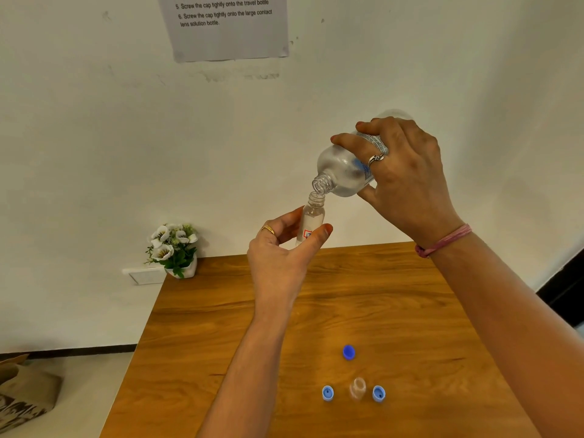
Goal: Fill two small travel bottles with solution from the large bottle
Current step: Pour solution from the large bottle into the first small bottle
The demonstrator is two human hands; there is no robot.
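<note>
My right hand (407, 172) grips the large clear bottle (344, 172), tilted neck-down to the left with its cap off. Its open mouth rests just over the mouth of a small clear travel bottle (313, 216), which my left hand (281, 257) holds upright above the far side of the table. Clear liquid shows in the small bottle's upper part. A second small travel bottle (358, 388) stands uncapped on the wooden table (221, 327) near me. Two light blue caps (328, 392) (378, 393) lie on either side of it. A darker blue cap (349, 352) lies just behind.
A small pot of white flowers (174, 249) stands at the table's far left corner against the wall. A printed instruction sheet (226, 25) hangs on the wall above. A cardboard box (25, 393) sits on the floor at the left.
</note>
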